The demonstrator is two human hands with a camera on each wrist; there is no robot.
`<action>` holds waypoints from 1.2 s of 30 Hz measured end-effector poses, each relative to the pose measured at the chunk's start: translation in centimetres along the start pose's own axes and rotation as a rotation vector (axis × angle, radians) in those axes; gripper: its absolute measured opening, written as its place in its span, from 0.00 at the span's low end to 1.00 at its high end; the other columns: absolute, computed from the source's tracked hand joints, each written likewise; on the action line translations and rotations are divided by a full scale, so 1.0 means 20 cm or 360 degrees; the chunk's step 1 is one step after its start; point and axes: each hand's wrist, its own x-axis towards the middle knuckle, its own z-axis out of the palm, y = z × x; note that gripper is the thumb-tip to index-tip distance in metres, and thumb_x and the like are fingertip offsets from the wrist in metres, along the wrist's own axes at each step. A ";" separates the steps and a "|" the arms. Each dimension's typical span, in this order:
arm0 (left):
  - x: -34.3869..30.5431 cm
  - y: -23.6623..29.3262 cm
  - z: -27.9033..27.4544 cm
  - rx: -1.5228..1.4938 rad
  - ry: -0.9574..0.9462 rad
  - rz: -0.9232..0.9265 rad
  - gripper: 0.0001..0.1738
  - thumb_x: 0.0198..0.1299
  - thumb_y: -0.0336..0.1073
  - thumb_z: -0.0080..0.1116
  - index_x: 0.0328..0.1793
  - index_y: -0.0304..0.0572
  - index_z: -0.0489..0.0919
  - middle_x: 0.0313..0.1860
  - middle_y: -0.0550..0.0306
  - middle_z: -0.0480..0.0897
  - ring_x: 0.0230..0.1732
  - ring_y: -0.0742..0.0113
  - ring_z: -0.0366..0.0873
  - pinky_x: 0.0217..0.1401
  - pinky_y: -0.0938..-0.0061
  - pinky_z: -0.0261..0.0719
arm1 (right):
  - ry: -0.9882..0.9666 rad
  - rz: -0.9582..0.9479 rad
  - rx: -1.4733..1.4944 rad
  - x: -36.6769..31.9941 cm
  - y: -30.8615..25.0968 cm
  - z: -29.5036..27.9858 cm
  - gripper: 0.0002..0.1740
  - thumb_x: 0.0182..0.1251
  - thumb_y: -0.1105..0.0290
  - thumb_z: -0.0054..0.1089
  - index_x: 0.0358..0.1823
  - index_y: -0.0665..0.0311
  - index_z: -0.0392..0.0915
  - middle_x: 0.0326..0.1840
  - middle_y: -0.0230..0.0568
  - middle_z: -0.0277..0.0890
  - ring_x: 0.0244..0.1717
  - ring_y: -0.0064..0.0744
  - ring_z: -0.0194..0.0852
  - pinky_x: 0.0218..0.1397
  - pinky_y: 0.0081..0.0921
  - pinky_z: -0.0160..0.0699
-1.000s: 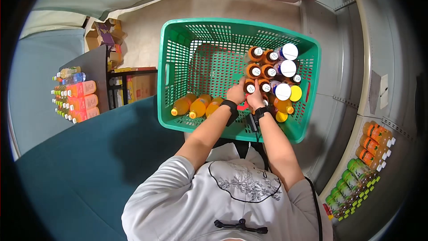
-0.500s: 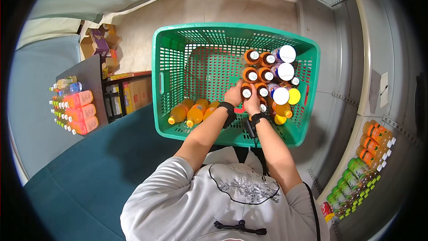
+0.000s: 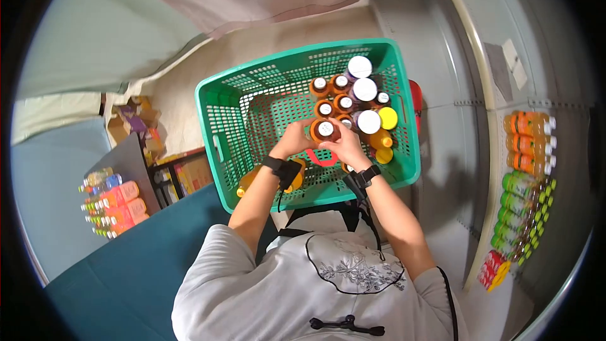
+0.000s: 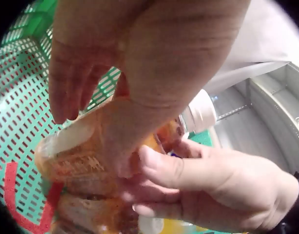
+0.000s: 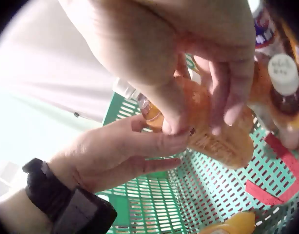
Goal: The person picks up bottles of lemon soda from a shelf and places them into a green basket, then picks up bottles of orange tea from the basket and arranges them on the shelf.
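My left hand (image 3: 293,141) and right hand (image 3: 348,146) hold a white-capped bottle of orange drink (image 3: 326,130) between them, over the green basket (image 3: 203,127). In the left wrist view, the tilted bottle (image 4: 74,153) shows its lower end above the basket floor, and thumbs and fingers of both hands press its label. The right wrist view has my right hand (image 5: 208,48) over the bottle (image 5: 230,144) and my left hand (image 5: 120,146) near its neck. Similar bottles (image 3: 324,109) stand just beyond the hands, beside jars with wide white lids (image 3: 365,89).
A yellow lid (image 3: 387,118) and orange juice bottles (image 3: 379,139) fill the basket's right side. More juice bottles (image 3: 248,180) lie at its near left, partly behind my left arm. A red tape mark (image 5: 286,165) is on its floor. Shelves with drinks (image 3: 529,143) flank it on the right.
Both hands have raised the white-capped bottle towards me from its row; its cap looks larger and stands apart from the others. The head view has turned, so the basket appears rotated and further left.
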 end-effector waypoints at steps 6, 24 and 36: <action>0.00 0.45 -0.08 -0.0240 -0.0304 0.0293 0.35 0.26 0.36 0.73 0.46 0.34 0.73 0.33 0.55 0.79 0.35 0.72 0.76 0.40 0.76 0.73 | 0.0380 -0.0390 0.0024 -0.28 -0.27 -0.25 0.34 0.41 0.63 0.67 0.52 0.64 0.65 0.42 0.46 0.68 0.42 0.38 0.68 0.46 0.29 0.67; -0.62 1.86 0.98 -0.0314 -0.1470 0.0996 0.26 0.37 0.27 0.66 0.46 0.28 0.71 0.35 0.56 0.78 0.36 0.76 0.74 0.38 0.80 0.73 | 0.1768 -0.0776 0.0489 -2.05 -0.30 -0.82 0.29 0.47 0.64 0.64 0.51 0.67 0.67 0.42 0.36 0.68 0.32 0.15 0.65 0.28 0.13 0.67; -1.48 2.05 1.92 -0.0274 -0.2315 0.0981 0.25 0.37 0.23 0.64 0.47 0.34 0.72 0.36 0.60 0.78 0.37 0.77 0.73 0.42 0.80 0.72 | 0.2632 -0.0587 0.0466 -3.20 0.17 -0.56 0.29 0.45 0.65 0.64 0.51 0.63 0.68 0.35 0.31 0.67 0.25 0.12 0.59 0.24 0.09 0.60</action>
